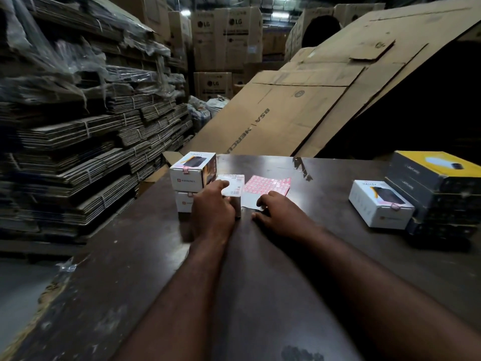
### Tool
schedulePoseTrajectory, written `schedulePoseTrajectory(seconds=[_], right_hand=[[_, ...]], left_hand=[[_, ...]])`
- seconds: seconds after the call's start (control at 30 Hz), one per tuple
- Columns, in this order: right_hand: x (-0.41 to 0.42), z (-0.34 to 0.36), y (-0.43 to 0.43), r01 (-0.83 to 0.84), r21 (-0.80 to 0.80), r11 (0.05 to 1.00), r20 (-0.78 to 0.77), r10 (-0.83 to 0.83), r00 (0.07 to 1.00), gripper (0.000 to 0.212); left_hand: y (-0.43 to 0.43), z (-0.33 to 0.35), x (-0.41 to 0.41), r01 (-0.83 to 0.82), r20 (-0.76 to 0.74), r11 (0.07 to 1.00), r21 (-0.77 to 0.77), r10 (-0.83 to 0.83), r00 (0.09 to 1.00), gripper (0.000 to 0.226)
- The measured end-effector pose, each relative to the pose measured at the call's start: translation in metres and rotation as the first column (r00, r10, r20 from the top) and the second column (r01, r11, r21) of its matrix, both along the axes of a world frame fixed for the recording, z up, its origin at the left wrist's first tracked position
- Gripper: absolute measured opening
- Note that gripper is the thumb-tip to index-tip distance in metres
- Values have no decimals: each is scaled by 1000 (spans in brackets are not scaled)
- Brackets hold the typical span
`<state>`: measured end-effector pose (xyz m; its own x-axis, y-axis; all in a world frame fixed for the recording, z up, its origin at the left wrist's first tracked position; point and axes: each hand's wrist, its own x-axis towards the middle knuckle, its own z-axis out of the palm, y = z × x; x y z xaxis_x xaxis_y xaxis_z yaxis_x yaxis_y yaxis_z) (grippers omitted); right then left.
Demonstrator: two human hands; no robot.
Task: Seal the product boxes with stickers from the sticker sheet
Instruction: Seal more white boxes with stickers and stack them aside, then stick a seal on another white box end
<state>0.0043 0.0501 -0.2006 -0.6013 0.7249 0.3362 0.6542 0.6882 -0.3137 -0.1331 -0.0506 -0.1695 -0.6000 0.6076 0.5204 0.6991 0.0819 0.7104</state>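
Item 1: box (232,188), mid-table (260,269), at 3 o'clock of a stack (192,174) of 2. Barcode face up, long axis seemingly 12 to 6 o'clock. Our left hand (213,207) curls over its top, gripping it.

Item 2: sticker sheet (269,184), at 3 o'clock of the box, pink end toward 1 o'clock. Our right hand (277,213) rests on its near edge; whether it pinches a sticker, we cannot tell.

Handling: we steady the box, centre 1 sticker across the flap seam and press it flat.

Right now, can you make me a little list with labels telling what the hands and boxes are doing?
left hand: grips small white cardboard box with barcode label
right hand: touches near edge of pink-and-white paper sticker sheet
left pile: two white cardboard boxes stacked
right side: one white box beside dark-and-yellow boxes
surface: dark brown table
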Motion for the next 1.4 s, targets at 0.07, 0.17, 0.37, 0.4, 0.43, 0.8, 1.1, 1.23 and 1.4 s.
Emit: schedulePoseTrajectory(seconds=[0.07,0.17,0.37,0.4,0.43,0.8,1.1,1.23,1.4], right_hand=[[-1,-3,8,13,15,1000,-19,-12,1000,27],[-1,-4,19,65,44,997,-45,-63,997,20],[4,-2,35,74,88,993,-16,-73,997,18],[8,-2,39,86,84,993,-16,-85,996,17],[12,-1,42,110,75,991,-17,-109,994,17],[45,9,31,382,179,907,-30,-383,923,17],[-21,10,-26,-106,-29,994,-449,82,890,19],[-15,6,-24,-77,-77,994,-502,29,865,18],[-6,4,-19,-16,-87,996,-486,-28,874,16]], left_hand=[[1,-1,2,6,-40,1000,26,-5,999,40],[3,-1,9,56,-100,996,72,-49,994,38],[5,-5,34,323,-250,942,88,-293,923,31],[4,-5,38,360,-248,932,40,-340,907,30],[4,-6,40,392,-235,920,-21,-386,892,29],[11,-15,38,308,-63,877,-368,-354,933,45],[14,-13,23,292,-14,892,-346,-316,949,25],[17,-15,19,290,-6,898,-331,-310,951,38],[22,-17,16,278,20,904,-325,-287,958,45]])
